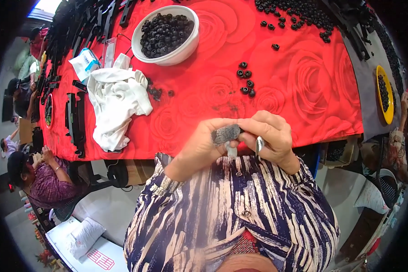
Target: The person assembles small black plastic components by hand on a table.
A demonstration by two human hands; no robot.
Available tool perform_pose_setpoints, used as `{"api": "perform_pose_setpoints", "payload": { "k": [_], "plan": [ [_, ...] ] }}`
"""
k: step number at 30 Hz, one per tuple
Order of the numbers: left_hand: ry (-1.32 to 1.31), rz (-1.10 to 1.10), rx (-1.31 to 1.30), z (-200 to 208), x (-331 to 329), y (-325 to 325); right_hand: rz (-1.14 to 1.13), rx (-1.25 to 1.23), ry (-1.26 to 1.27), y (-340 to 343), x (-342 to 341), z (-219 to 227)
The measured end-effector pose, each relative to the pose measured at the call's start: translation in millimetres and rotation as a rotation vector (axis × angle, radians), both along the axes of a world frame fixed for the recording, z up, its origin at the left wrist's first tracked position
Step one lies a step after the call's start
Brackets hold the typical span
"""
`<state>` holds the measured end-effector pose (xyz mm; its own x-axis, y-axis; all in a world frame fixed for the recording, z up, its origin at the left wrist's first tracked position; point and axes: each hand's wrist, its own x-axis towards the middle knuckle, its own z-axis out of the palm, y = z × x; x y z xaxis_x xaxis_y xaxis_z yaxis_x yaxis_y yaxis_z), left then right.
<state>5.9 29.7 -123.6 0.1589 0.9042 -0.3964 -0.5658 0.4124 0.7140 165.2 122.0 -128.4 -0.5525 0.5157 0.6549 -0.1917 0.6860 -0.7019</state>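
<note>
My left hand (196, 144) and my right hand (274, 136) meet in front of my chest, at the near edge of the table. Dark grey, fuzzy-looking material (226, 134) covers a digit of the left hand, whose fingers are bent closed. Between the hands, a small whitish tip (231, 151) points down; its kind is unclear. From the curled fingers of the right hand sticks out a small shiny metal piece (259, 144), mostly hidden. Whatever small part lies between the fingertips cannot be made out. Beyond the hands lie several small black ring-shaped parts (245, 74).
A white bowl (189, 43) of black ring parts stands on the red rose-patterned tablecloth (204, 118). Left are a white cloth (115, 104), a packet (84, 63) and long black parts (75, 122). More rings (299, 13) lie at back right; a yellow tray (387, 113) is beyond. Another person (45, 179) sits left.
</note>
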Motion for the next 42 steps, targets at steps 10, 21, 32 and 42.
{"api": "perform_pose_setpoints", "payload": {
  "k": [10, 21, 32, 42],
  "plan": [
    [-0.154, 0.059, 0.027, 13.8, 4.7, -1.9, -0.122, 0.116, 0.039, -8.8, 4.0, 5.5],
    [-0.066, -0.061, 0.036, 16.4, 0.7, -4.0, -0.019, 0.083, 0.032, -10.2, 8.7, 11.8],
    [0.149, 0.078, 0.219, 17.0, 8.2, -3.6, -0.093, 0.041, 0.002, -13.9, 12.8, 4.4],
    [0.290, 0.084, 0.325, 17.9, 11.9, -5.0, -0.022, -0.334, -0.202, -17.2, 26.7, 9.9]
  ]
}}
